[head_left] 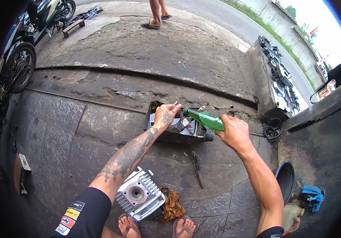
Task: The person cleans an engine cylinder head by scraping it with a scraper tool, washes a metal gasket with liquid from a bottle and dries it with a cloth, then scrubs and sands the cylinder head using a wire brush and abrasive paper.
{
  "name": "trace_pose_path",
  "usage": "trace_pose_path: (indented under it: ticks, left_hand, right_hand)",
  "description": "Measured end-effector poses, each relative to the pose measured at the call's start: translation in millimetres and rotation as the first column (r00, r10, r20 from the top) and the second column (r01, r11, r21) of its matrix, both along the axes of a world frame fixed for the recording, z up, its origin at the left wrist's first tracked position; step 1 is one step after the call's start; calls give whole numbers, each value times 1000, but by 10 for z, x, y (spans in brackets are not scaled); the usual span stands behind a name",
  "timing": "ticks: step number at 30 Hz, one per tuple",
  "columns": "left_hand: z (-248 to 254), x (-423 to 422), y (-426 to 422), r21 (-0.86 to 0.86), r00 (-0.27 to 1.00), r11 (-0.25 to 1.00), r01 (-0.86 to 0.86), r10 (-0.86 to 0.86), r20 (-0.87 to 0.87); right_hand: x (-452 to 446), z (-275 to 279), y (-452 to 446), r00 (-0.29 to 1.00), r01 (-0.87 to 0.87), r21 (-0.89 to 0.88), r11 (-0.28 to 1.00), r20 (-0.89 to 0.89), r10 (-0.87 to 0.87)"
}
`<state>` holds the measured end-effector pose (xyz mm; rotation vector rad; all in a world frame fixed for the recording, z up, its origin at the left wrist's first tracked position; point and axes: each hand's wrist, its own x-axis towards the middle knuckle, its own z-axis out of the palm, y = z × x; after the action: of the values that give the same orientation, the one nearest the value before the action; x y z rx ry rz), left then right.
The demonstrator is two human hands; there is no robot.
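Note:
My right hand [234,133] is wrapped around the base end of a green glass bottle [204,119], which is tilted with its neck pointing left. Close to the bottle's mouth, my left hand [165,115] has its fingers pinched together, and a small pale bit shows at the fingertips; I cannot make out what it is. Both hands are over a dark open-topped box [178,137] holding white sheets and small parts, partly hidden by my left hand. By my feet, a finned metal engine cylinder [140,194] lies against a patterned orange-and-black cloth [172,204].
A dark, narrow stick-like piece [197,168] lies on the floor tiles. At right are a black bucket [286,178], a blue cloth [313,197] and a ledge with metal parts [279,75]. Motorcycles [20,67] stand at left; a person's legs [156,14] are beyond.

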<state>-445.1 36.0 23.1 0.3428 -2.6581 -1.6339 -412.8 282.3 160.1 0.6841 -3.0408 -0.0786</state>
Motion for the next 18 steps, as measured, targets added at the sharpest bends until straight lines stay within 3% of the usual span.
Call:
trace_pose_path:
  ticks: [4,6,9,13,15,17,18]
  left_hand:
    - [-98,-28,-97,203,988,977,65,-92,127]
    - [-219,-34,-97,322,996,943,90,-83,-35]
    - [-248,34,-67,289,988,952,105,-67,-138]
    - [78,115,-99,219,995,974,59,-74,62]
    - [46,114,-118,223,999,974,47,-51,14]
    - [-195,32,-160,397,1000,918,5,-2,-9]
    - [-230,3,-187,407,999,912,47,-37,-34]
  right_hand:
    - [18,-12,47,1000,5,12,1000,22,-5]
    - [19,-29,62,999,15,0,1000,47,-15]
    - [32,-35,29,998,24,-18,1000,55,-23]
    - [45,-70,12,999,-4,-50,999,40,6]
    - [70,-60,-1,1000,-23,-44,999,-9,23]
    - [85,-47,1,1000,-4,-40,999,10,4]
    - [78,-42,0,1000,18,-34,999,25,-17]
